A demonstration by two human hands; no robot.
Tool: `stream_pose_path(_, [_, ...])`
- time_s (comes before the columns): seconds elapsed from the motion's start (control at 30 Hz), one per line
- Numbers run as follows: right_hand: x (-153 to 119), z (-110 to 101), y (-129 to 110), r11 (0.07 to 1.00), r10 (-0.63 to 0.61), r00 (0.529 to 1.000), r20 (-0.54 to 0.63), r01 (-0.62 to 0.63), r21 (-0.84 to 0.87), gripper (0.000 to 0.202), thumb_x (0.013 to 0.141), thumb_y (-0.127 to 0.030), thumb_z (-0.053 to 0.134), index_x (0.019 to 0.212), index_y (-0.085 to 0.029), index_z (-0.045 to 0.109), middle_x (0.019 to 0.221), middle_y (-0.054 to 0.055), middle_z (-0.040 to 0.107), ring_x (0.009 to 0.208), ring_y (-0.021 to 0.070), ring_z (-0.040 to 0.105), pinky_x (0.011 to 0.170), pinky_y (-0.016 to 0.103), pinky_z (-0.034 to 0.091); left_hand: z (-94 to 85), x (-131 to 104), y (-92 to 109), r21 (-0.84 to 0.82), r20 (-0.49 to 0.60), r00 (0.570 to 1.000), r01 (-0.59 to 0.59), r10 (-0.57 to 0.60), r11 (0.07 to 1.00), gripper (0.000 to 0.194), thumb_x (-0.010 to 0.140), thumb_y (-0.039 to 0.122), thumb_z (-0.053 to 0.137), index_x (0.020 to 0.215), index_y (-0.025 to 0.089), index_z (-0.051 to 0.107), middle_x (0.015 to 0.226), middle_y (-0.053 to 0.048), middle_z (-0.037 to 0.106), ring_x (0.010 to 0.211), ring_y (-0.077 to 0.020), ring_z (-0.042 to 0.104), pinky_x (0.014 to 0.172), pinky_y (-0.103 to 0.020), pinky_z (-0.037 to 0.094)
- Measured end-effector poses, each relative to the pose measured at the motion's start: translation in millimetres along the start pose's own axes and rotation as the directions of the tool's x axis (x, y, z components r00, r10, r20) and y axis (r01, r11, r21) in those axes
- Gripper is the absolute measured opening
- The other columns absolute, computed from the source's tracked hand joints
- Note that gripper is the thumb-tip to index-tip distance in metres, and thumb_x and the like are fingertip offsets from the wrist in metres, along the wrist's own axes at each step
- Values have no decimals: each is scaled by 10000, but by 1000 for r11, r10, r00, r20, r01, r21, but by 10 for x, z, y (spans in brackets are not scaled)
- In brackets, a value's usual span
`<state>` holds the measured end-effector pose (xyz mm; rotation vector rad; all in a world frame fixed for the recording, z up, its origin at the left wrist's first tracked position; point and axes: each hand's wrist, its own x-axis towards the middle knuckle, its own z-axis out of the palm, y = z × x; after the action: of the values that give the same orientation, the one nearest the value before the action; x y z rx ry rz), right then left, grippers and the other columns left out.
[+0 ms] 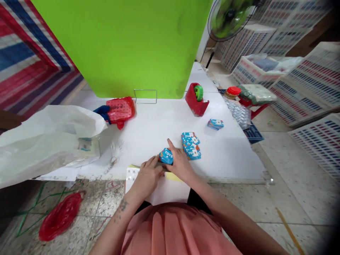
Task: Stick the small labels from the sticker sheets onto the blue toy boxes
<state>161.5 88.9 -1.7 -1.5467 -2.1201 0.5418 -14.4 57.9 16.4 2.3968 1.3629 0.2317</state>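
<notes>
Near the front edge of the white table, my left hand (149, 174) and my right hand (179, 163) are closed around a small blue card packet (166, 156) marked TOYS. The thumb of my right hand points up beside it. Just right of my right hand lie several overlapping blue cards (191, 153). A smaller stack of blue cards (215, 124) sits farther right. Beneath my hands, white and yellow sheets (170, 189) reach from the table edge over my lap.
A red tape dispenser (197, 101) stands at the back right, a red pouch (120, 109) at the back left. A large plastic bag (50, 141) covers the left side. A green panel (127, 46) rises behind the table (159, 122). White crates (316, 78) stand right.
</notes>
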Motion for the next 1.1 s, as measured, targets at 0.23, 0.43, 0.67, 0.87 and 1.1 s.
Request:
stream_pose_path(0.23, [38,-24,24,996,-72,995,67,69,51,964,720,-158,659,1486,-295,89,1213,65,612,1064,287,528,945,453,372,-41,-135,71,87,-34,999,19,-16,996,137,907,205,503,895,172,635,1378,-153,467,1256,-294,443,938,-473,427])
stream_pose_path(0.43, [46,-84,70,982,-93,990,105,74,173,917,718,-106,652,1470,-328,178,1245,50,602,1106,273,520,965,453,366,-179,-265,239,86,-19,1000,21,-19,996,118,898,169,520,939,185,629,1237,-91,598,1074,-246,569,871,-413,456])
stream_pose_path(0.67, [75,-211,229,866,106,994,-12,-86,493,440,776,-304,625,1194,-189,552,1252,113,567,1145,236,529,965,405,413,-95,-229,319,150,-77,988,-121,134,981,79,874,132,546,910,159,611,1348,-115,501,1256,-278,430,997,-441,381])
stream_pose_path(0.87, [174,-188,269,807,164,980,111,-199,556,156,808,-285,557,869,-167,637,887,54,658,789,171,611,733,321,487,56,-134,297,229,-108,974,-170,199,958,94,906,174,512,919,141,598,1329,-119,522,1312,-283,382,1033,-463,355])
stream_pose_path(1.1, [250,-193,258,933,57,987,153,-107,343,93,813,-167,528,788,-174,617,812,22,605,770,149,559,708,286,431,78,-130,321,241,-115,972,-173,205,955,103,894,151,517,952,141,602,1327,-122,519,1277,-299,417,1010,-478,376])
